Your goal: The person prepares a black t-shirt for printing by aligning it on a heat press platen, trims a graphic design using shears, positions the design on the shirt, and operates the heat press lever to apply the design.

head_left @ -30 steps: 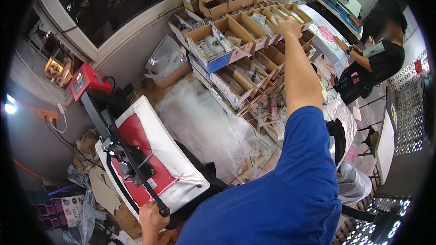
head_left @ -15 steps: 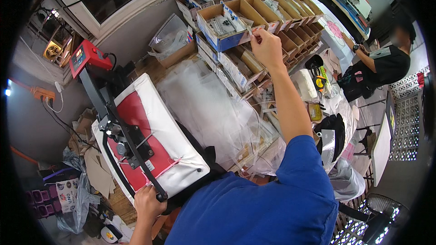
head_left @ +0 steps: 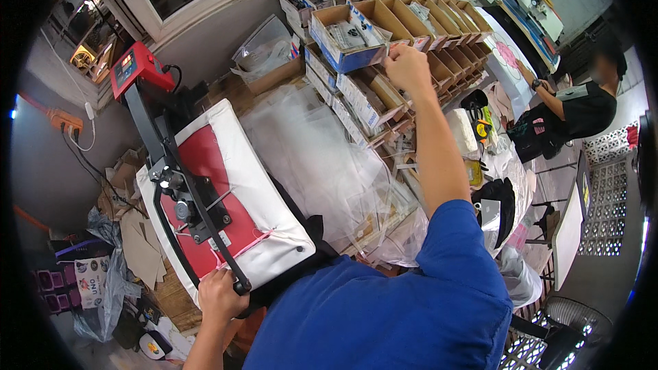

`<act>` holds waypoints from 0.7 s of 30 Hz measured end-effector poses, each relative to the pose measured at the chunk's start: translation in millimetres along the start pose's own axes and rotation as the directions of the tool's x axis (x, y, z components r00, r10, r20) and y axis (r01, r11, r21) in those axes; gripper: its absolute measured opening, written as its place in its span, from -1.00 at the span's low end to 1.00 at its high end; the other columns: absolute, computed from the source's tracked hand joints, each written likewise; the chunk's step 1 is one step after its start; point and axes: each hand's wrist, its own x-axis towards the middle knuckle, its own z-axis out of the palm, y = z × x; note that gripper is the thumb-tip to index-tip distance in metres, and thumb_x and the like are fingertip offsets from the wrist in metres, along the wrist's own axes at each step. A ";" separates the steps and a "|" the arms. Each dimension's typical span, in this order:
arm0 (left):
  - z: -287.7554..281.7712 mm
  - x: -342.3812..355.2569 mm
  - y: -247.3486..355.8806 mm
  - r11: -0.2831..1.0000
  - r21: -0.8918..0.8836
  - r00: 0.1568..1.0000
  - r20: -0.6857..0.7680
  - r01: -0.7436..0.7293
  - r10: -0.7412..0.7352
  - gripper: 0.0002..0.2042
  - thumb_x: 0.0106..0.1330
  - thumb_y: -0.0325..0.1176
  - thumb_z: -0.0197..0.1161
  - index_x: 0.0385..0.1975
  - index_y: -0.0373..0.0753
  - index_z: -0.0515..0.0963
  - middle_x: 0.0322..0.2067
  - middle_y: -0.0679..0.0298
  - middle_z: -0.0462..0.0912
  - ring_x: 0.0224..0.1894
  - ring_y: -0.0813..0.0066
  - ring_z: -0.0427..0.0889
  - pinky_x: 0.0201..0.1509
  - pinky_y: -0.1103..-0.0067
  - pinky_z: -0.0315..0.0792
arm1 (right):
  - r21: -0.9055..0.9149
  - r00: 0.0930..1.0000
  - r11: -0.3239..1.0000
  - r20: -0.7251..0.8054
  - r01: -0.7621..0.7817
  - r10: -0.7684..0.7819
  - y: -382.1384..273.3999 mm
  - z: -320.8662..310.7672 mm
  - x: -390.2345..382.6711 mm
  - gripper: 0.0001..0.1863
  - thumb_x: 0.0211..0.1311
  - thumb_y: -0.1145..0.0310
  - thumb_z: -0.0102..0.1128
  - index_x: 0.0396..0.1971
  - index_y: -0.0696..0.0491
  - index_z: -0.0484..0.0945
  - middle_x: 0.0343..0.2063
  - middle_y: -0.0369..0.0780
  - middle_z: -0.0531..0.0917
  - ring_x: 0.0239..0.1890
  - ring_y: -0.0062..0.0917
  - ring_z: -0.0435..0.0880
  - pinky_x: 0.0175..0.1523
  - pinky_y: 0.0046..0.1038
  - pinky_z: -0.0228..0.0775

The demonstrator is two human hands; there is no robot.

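Note:
My left hand (head_left: 219, 296) grips the black handle (head_left: 238, 286) of a heat press (head_left: 205, 199), whose red upper plate lies down on a white padded base with a pink strip sticking out at its near edge. My right hand (head_left: 406, 67) is stretched out to the stack of cardboard bins (head_left: 384, 20), its fingers pinched at the front edge of one bin. Whether it holds something small I cannot tell. My blue sleeve (head_left: 459, 253) fills the lower middle of the view.
A sheet of clear plastic (head_left: 322, 157) covers the bench between press and bins. The press's red control box (head_left: 137, 67) stands at the back left. Another person in a black shirt (head_left: 576, 113) works at a table on the right. Cardboard scraps and bags (head_left: 116, 260) lie at the left.
My right hand has drawn back from the far upper bins to a nearer bin front. The view has shifted lower, and my left hand stays on the press handle.

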 end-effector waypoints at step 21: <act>-0.7 4.4 -2.3 0.996 -0.088 0.992 0.128 0.010 0.001 -0.81 -0.16 -0.33 0.37 -0.59 -0.26 0.55 -0.58 0.13 0.58 -0.47 0.08 0.62 -0.36 0.28 0.50 | 0.575 0.932 0.740 0.123 -0.347 0.342 -4.9 16.3 10.9 -0.76 0.29 0.33 0.29 -0.42 0.25 0.64 -0.49 -0.10 0.74 -0.48 -0.53 0.77 -0.34 -0.51 0.62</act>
